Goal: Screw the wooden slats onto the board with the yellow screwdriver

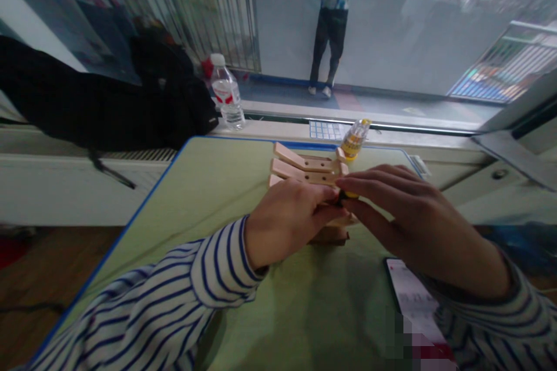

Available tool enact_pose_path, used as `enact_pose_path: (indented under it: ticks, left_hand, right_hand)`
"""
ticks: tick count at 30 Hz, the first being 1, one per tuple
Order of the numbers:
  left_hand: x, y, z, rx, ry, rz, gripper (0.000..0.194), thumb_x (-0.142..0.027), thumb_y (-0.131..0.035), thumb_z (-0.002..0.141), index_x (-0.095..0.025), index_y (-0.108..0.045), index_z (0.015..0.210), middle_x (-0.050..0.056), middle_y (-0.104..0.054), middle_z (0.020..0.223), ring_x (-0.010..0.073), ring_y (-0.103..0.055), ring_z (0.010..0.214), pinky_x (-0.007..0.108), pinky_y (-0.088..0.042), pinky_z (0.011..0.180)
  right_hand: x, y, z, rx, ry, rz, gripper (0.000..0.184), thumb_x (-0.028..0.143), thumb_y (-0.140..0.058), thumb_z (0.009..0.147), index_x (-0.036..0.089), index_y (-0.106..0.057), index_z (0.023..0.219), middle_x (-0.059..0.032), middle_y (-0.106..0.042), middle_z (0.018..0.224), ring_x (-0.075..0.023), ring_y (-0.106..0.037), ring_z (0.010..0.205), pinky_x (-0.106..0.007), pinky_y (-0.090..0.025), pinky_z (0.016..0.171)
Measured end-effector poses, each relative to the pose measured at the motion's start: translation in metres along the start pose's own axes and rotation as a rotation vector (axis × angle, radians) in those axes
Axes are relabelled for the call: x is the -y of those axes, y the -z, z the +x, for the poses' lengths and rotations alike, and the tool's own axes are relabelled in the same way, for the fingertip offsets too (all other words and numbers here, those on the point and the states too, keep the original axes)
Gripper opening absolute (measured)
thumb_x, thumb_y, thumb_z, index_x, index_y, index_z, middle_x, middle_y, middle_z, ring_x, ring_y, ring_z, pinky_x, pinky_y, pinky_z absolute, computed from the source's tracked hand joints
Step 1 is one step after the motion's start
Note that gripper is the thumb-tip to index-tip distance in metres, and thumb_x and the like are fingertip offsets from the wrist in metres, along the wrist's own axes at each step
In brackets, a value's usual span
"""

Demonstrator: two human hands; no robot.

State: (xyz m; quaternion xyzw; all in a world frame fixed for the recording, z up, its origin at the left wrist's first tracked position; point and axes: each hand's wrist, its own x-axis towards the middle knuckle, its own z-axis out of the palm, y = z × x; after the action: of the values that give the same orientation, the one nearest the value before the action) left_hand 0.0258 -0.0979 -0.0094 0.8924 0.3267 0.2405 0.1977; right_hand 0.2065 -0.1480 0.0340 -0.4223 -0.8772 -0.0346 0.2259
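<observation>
A pale wooden assembly [304, 169] of slotted bars with small holes stands on the green table [209, 197]. My left hand [289, 220] rests curled against its near side and holds it. My right hand [404, 220] reaches in from the right, fingers pinched on a small tool with a dark tip and a yellow part [346, 196] at the wood. Both hands hide the lower part of the assembly. A small yellow case with a clear top [354, 139] stands just behind it.
A phone [411, 295] lies on the table under my right forearm. A water bottle [227, 95] and a black bag [130, 93] sit on the window ledge behind. Beyond the glass a person [333, 17] stands. The table's blue left edge [130, 220] drops to the floor.
</observation>
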Motion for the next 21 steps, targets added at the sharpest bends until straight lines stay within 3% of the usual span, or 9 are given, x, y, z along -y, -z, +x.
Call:
enact_pose_path:
  ticks: [21]
  left_hand:
    - [-0.0046,0.0033,0.0014,0.056,-0.024,0.001,0.023,-0.031,-0.043,0.091,-0.026,-0.061,0.105,0.0,-0.068,0.094,0.0171,-0.063,0.086,0.032,-0.045,0.086]
  right_hand:
    - [-0.0008,-0.0007,0.0027,-0.025,-0.014,-0.086,0.019,0.029,-0.051,0.087,0.017,-0.059,0.1,-0.0056,-0.066,0.091,-0.0186,-0.058,0.083,-0.035,-0.042,0.077]
